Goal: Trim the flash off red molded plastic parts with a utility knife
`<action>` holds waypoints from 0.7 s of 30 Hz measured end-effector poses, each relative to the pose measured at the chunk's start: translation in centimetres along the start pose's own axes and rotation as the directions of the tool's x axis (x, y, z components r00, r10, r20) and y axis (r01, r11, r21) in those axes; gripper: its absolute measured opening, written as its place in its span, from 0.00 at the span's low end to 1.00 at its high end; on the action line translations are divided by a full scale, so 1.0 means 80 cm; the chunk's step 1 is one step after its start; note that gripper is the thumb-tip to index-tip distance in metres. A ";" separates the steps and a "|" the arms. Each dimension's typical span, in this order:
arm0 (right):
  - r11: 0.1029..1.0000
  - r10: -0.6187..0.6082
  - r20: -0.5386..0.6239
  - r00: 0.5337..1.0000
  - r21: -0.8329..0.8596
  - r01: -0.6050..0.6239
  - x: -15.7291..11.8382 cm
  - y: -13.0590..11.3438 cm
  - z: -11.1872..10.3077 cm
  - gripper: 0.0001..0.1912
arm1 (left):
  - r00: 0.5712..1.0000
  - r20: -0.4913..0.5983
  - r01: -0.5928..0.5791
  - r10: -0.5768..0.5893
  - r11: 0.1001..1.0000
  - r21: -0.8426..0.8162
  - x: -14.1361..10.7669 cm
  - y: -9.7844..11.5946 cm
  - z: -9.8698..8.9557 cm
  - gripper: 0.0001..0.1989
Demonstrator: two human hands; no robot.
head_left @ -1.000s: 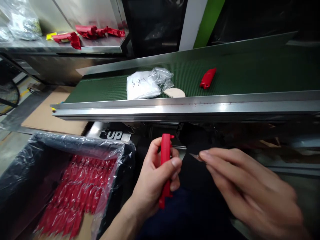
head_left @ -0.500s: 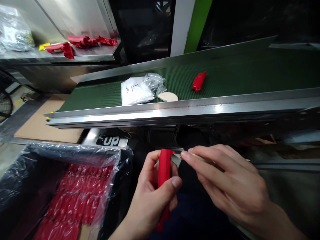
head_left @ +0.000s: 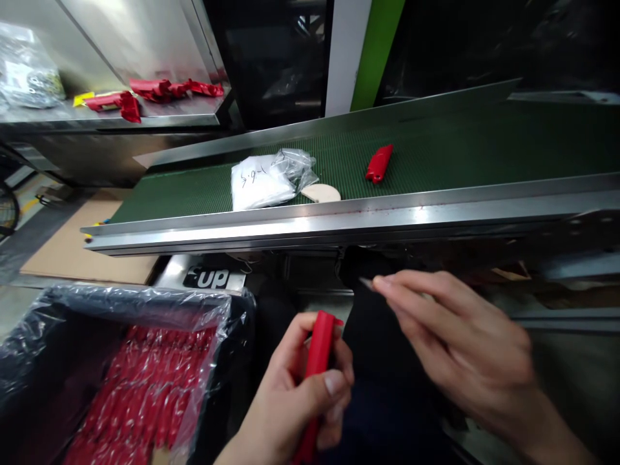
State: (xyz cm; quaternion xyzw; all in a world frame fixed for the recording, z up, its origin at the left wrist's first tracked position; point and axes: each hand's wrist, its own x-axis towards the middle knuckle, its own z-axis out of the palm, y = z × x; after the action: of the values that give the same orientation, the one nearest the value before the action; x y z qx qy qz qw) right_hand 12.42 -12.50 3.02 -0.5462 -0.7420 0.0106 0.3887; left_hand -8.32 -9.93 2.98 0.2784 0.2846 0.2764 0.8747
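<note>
My left hand (head_left: 303, 394) is wrapped around a long red plastic part (head_left: 320, 345), its upper end tilted up and a small red bit jutting from its right side near the top. The lower end runs down past my palm. To the right, my right hand (head_left: 455, 336) is closed in a pinch on a thin trimming knife, whose pointed metal blade (head_left: 367, 283) shows beyond the fingertips. Most of its handle is hidden by my fingers. The blade tip is apart from the red part, up and to its right.
A green conveyor belt (head_left: 436, 152) with a metal rim crosses ahead, bearing a red piece (head_left: 379, 163), a white plastic bag (head_left: 261, 184) and a beige disc (head_left: 321, 192). A plastic-lined bin (head_left: 43, 361) of red parts stands at left. More red pieces (head_left: 150, 89) lie on a metal shelf.
My right hand with the knife has moved away from the red part, to the right. My left hand has lowered slightly, and the red part is tilted more. The view has shifted a little.
</note>
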 end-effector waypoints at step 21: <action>0.992 -0.095 0.049 0.994 0.086 0.091 -0.010 -0.023 0.008 0.24 | 0.972 0.235 0.035 0.024 0.969 -0.245 0.009 -0.009 -0.009 0.14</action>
State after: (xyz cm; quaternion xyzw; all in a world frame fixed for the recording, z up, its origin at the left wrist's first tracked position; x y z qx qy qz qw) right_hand 10.67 -13.65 2.91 -0.4939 -0.7756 0.0379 0.3913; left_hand -8.09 -9.72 1.78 0.1974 0.1426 0.2722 0.9309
